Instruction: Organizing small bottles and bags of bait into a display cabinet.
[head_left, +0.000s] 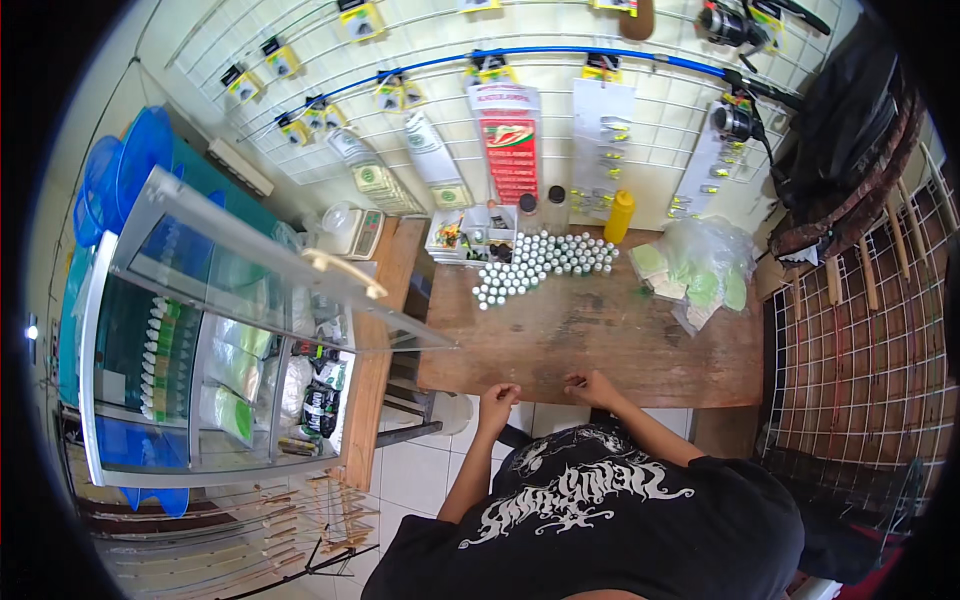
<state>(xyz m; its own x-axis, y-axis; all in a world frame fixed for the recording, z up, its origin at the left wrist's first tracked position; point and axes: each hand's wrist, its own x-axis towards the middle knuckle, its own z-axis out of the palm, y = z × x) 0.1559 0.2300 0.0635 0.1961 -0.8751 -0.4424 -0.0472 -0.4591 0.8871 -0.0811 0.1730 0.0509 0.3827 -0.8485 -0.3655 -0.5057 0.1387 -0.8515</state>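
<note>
My left hand is at the front edge of a wooden table, fingers curled in; anything between the fingertips is too small to tell. My right hand hovers at the same edge, a short gap to the right, its fingers loosely bent. No object shows clearly in it. Farther back stand many small white-capped bottles in a tight cluster. Behind them are a yellow squeeze bottle and a dark-lidded jar. A clear plastic bag with pale green and cream pieces lies at the right.
A glass display case with a raised glass door stands left. Behind it sits a digital scale. A white sectioned box holds small goods. Fishing reels and a blue rod hang on the wall grid; a black bag hangs right.
</note>
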